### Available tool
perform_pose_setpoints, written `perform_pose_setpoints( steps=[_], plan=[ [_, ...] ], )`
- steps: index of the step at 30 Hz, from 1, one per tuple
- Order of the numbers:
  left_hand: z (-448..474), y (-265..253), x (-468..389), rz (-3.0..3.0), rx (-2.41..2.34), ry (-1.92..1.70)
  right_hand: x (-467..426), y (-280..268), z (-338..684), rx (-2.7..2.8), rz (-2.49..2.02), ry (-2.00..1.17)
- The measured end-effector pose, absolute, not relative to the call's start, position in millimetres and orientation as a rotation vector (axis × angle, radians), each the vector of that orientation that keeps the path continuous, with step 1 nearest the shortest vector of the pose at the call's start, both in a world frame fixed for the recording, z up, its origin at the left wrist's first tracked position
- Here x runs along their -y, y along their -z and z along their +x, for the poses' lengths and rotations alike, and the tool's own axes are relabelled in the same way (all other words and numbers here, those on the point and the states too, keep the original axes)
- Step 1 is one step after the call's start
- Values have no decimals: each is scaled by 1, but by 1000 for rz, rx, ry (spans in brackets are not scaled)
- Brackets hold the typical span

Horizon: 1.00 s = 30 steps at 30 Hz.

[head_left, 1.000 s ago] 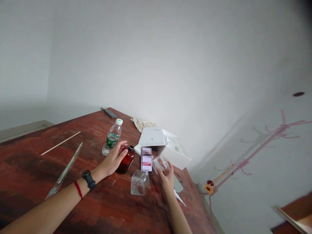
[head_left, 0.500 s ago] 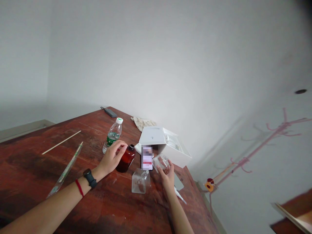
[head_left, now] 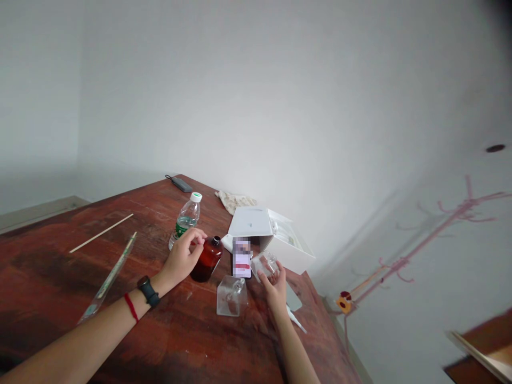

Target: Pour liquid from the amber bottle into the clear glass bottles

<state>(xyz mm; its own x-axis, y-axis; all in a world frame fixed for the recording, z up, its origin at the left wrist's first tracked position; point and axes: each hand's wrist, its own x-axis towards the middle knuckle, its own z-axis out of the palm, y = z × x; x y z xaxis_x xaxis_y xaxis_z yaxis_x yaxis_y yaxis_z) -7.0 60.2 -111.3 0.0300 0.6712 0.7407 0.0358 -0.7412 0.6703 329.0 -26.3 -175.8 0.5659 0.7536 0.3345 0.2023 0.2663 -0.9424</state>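
Note:
My left hand [head_left: 186, 255], wearing a dark watch and a red cord, is in front of the water bottle [head_left: 187, 218] and beside the amber bottle [head_left: 207, 260]. Its thumb and forefinger are pinched together; anything between them is too small to make out. The amber bottle stands upright with its dark neck uncapped. My right hand [head_left: 274, 285] grips a clear square bottle [head_left: 264, 264], tilted above the table by the phone. Another clear square bottle-like piece [head_left: 231, 298] rests on the table between my hands.
A phone [head_left: 241, 261] leans near an open white box [head_left: 252, 221]. A cloth [head_left: 234, 201] and a grey power bank [head_left: 181, 184] lie farther back. On the left are a thin stick [head_left: 102, 233] and wrapped chopsticks [head_left: 112, 274]. A white pointed tool [head_left: 296, 320] lies at right.
The fingers of my left hand have drawn back and curled into a pinch, moving slightly left from the amber bottle. My right hand keeps the clear square bottle almost still.

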Motion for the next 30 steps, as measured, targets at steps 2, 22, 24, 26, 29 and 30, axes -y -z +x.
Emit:
perform_pose_setpoints(
  steps=[2, 22, 24, 26, 29, 30],
  plan=[
    [-7, 111, -60, 1838, -714, -1763, 26, 176, 329, 941, -1282, -453],
    [-7, 111, -61, 1895, -657, -1822, 28, 173, 323, 941, -1270, -455],
    [-7, 111, -61, 1903, -658, -1834, 28, 172, 320, 934, -1266, -448],
    [-7, 111, -62, 1912, -661, -1847, 29, 171, 316, 930, -1261, -437],
    [-8, 111, -62, 1925, -664, -1860, 30, 169, 312, 926, -1256, -426],
    [-8, 111, -62, 1929, -664, -1862, 31, 168, 311, 926, -1256, -426]
  ],
)
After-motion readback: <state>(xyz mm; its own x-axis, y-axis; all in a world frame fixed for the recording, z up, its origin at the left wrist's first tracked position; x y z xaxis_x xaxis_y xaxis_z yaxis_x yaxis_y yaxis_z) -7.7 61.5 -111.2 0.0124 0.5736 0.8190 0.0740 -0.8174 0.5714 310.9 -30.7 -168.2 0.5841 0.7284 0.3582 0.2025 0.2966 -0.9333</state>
